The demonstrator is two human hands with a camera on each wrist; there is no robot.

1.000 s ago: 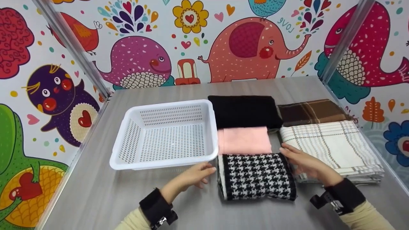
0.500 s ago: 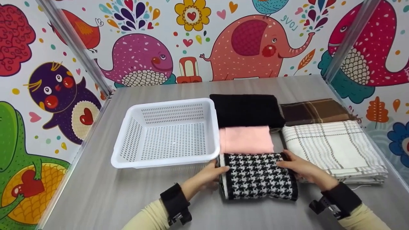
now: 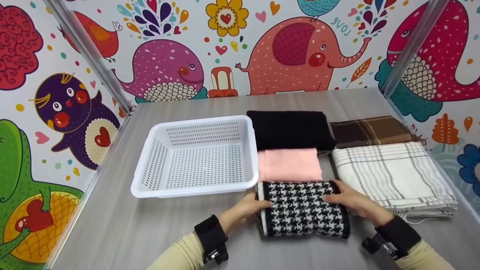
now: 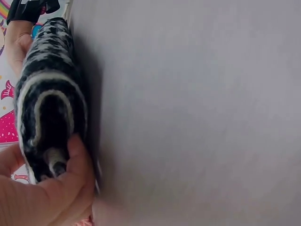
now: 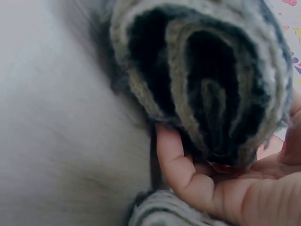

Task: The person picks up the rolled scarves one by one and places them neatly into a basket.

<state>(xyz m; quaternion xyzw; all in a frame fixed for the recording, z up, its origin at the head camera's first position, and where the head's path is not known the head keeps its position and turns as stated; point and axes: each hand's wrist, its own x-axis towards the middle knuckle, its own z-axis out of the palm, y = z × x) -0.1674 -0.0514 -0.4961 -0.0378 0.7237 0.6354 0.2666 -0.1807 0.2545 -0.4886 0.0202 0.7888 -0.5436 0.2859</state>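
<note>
A folded black-and-white houndstooth scarf lies at the front of the table, its layers stacked. My left hand grips its left end, thumb on top and fingers underneath. At the opposite end my right hand holds it the same way. In the left wrist view the left hand pinches the folded edge of the scarf, with fingers partly tucked into the fold. The right wrist view has the right hand under the looped layers of the scarf, close to the tabletop.
A white perforated plastic basket with nothing in it stands left of the scarf. Behind the scarf lie a folded pink cloth and a folded black cloth. To the right are a white plaid cloth and a brown plaid cloth.
My left hand has come right, from beside the basket to the scarf's left end. The right hand has closed on the other end. The scarf has barely shifted.
</note>
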